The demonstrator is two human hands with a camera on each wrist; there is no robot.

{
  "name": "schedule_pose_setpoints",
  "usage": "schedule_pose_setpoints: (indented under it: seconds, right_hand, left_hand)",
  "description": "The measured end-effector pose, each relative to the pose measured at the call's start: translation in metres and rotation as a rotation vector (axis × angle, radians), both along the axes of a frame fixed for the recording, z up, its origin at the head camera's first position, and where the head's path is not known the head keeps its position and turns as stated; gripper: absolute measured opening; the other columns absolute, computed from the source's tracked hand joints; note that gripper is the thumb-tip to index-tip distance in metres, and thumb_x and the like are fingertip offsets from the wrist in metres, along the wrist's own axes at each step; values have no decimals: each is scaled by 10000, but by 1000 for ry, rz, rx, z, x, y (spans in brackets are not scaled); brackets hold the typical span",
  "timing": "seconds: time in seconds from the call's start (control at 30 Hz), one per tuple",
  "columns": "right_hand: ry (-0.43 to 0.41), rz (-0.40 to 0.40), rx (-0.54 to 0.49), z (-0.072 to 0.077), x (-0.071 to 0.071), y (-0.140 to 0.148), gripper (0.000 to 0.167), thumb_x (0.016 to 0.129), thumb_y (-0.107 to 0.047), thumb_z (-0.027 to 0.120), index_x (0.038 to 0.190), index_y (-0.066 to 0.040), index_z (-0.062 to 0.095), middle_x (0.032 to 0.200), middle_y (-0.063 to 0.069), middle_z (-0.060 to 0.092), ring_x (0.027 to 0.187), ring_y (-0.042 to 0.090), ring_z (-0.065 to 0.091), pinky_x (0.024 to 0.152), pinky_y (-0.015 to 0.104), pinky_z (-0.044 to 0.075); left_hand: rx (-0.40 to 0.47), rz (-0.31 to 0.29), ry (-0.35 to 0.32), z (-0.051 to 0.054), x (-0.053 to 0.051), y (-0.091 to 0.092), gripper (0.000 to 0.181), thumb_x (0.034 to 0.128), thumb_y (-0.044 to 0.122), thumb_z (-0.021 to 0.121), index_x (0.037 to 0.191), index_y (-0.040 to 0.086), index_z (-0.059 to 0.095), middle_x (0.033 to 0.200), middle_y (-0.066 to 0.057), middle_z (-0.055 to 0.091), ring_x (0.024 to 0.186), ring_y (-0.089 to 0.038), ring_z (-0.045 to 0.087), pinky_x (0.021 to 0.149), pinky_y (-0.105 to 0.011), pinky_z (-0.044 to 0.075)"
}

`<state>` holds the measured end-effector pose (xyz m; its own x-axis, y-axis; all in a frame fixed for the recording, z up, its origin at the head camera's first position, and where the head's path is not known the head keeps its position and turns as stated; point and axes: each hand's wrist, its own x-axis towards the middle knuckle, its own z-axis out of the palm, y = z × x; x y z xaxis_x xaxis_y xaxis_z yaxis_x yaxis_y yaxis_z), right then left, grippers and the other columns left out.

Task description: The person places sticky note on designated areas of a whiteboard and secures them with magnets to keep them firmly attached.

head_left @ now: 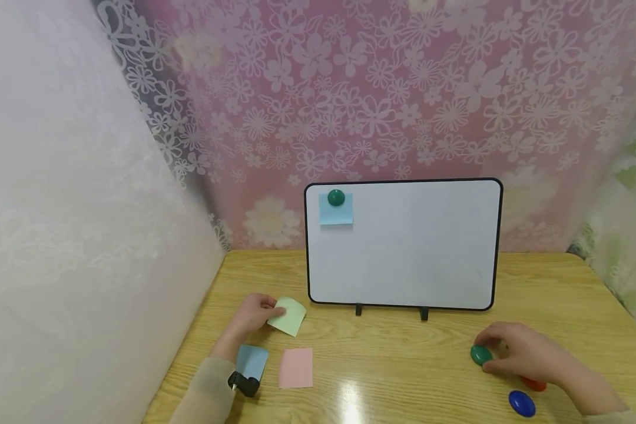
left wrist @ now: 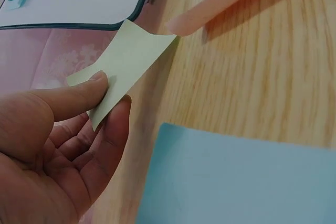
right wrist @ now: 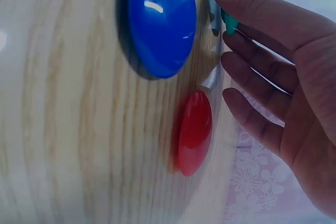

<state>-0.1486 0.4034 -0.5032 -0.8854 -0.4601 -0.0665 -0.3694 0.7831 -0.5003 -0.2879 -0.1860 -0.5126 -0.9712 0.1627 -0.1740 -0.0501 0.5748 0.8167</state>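
Observation:
A pale green sticky note (head_left: 290, 317) is pinched between thumb and fingers of my left hand (head_left: 254, 315), left of the whiteboard. In the left wrist view the note (left wrist: 126, 59) curves slightly, held at its lower end. My right hand (head_left: 527, 350) grips a green round magnet (head_left: 480, 354) at the table's right side; the right wrist view shows only a sliver of this magnet (right wrist: 230, 23) by the fingertips. Partly hidden under that hand lies a red magnet (head_left: 534, 384), fully seen in the right wrist view. Nearer the front is a blue magnet (head_left: 522, 403).
The black-framed whiteboard (head_left: 403, 253) stands on small black feet at the back. A blue note (head_left: 336, 215) hangs at its upper left under another green magnet (head_left: 336, 197). Blue (head_left: 252, 360) and pink sticky-note pads (head_left: 296, 368) lie on the wooden table at front left.

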Motion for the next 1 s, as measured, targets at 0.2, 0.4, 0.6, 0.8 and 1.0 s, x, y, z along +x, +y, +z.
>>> schedule_pose_setpoints:
  seconds: [0.2, 0.4, 0.6, 0.8, 1.0]
  right_hand:
    - [23, -12, -21, -1, 1, -2, 411, 869, -461, 894, 1160, -198, 770, 1094, -144, 726, 975, 46, 668, 802, 340, 590]
    - [58, -25, 0, -3, -1, -5, 425, 859, -503, 890, 1156, -223, 774, 1097, -148, 728, 1002, 69, 676, 819, 348, 593]
    - [58, -41, -2, -7, -2, -5, 440, 855, -516, 888, 1161, -221, 773, 1103, -136, 728, 1011, 73, 673, 816, 353, 594]
    - [60, -62, -14, -12, -3, -6, 444, 850, -507, 894, 1168, -222, 775, 1109, -132, 731, 1017, 70, 675, 805, 335, 593]
    - [71, -55, -37, -13, -3, -9, 447, 861, -507, 888, 1179, -216, 771, 1107, -126, 733, 1005, 74, 680, 791, 326, 595]
  left_hand:
    - [89, 16, -9, -4, 1, 0, 247, 970, 174, 828, 1061, -40, 745, 928, -100, 704, 761, -199, 644, 653, -360, 598]
    - [138, 30, -25, -5, 2, 1, 235, 972, 140, 821, 1064, -59, 736, 936, -125, 701, 747, -210, 663, 650, -391, 632]
    - [154, 44, -21, -3, 4, 2, 273, 964, 139, 829, 1097, -78, 731, 954, -132, 700, 758, -215, 661, 651, -398, 633]
    - [182, 49, -35, -4, 3, 4, 276, 958, 150, 837, 1093, -73, 747, 976, -130, 716, 770, -206, 672, 661, -387, 636]
    - [192, 47, -34, -3, 4, 5, 294, 960, 170, 837, 1104, -72, 754, 985, -122, 732, 777, -201, 679, 678, -398, 637]
